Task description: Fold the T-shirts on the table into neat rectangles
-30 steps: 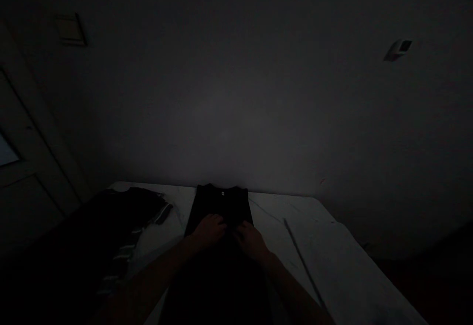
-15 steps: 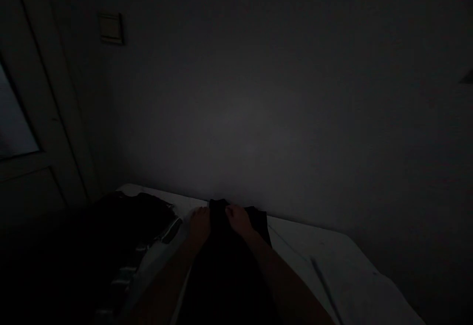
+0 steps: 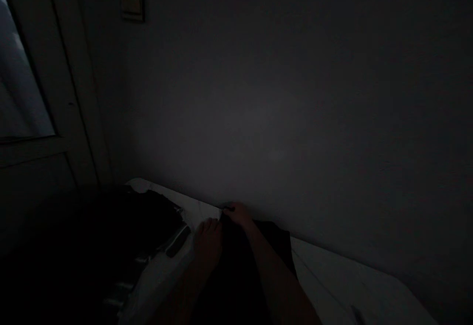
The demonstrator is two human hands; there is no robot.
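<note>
A black piece of cloth (image 3: 236, 271), perhaps a garment, lies lengthwise on a white surface (image 3: 318, 261) against the wall. The room is so dim that its folds and details cannot be made out. At its far left corner, my right hand (image 3: 239, 214) is closed in a pinch on the far edge of the cloth. Beside it, nearer to me, my left hand (image 3: 209, 241) lies palm down along the cloth's left edge, fingers stretched forward and resting flat.
Dark clothing with pale stripes (image 3: 177, 241) is heaped on the left of the surface. A bare wall (image 3: 258, 118) rises directly behind, with a light switch (image 3: 132, 1) at upper left. A door with a glass pane (image 3: 22, 79) stands at far left. A thin dark object (image 3: 357, 315) lies at lower right.
My right hand has shifted to the cloth's far left corner and grips its edge. My left hand sits slightly nearer to me. The view has turned a little.
</note>
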